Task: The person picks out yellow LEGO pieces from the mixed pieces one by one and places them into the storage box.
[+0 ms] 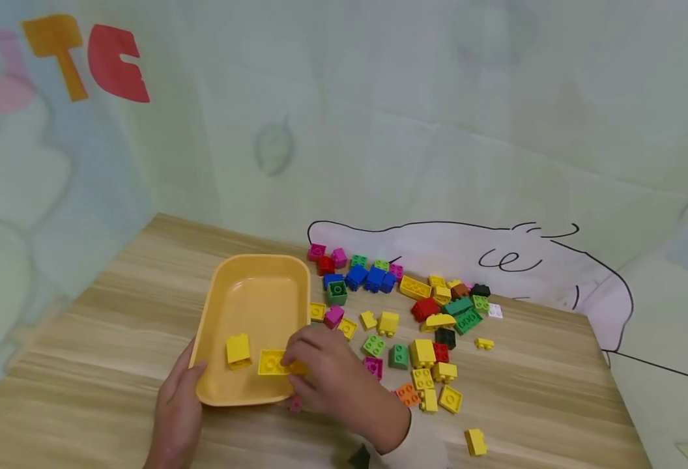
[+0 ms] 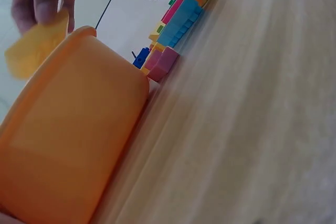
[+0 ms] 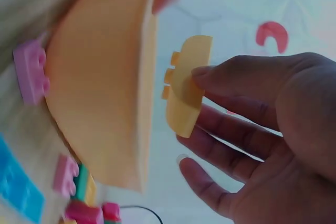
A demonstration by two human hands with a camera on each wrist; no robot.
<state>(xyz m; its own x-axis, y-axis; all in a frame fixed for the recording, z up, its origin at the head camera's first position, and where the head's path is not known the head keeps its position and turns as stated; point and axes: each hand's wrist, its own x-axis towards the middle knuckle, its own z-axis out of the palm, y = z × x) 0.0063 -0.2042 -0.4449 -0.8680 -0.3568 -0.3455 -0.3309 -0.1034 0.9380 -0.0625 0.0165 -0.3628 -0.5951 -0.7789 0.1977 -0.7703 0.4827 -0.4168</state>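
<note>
My left hand [image 1: 180, 407] grips the near left side of an orange-yellow plastic tray [image 1: 256, 299], thumb over the rim. Inside the tray lies one yellow toy brick [image 1: 239, 350]. Over the tray's near right part, my right hand [image 1: 326, 372] pinches a long yellow toy brick [image 1: 271, 362] between thumb and fingers. The right wrist view shows this brick [image 3: 189, 85] apart from the tray's rim, with rounded ends and studs facing the tray. Its far end is hidden behind the fingers in the head view.
Loose toy bricks of several colours cover the wooden table [image 1: 531, 391] right of the tray, among them blue bricks [image 1: 357, 278], a red brick [image 1: 425, 309] and a lone yellow brick [image 1: 475, 442]. A printed cloth [image 1: 379, 130] hangs behind the table.
</note>
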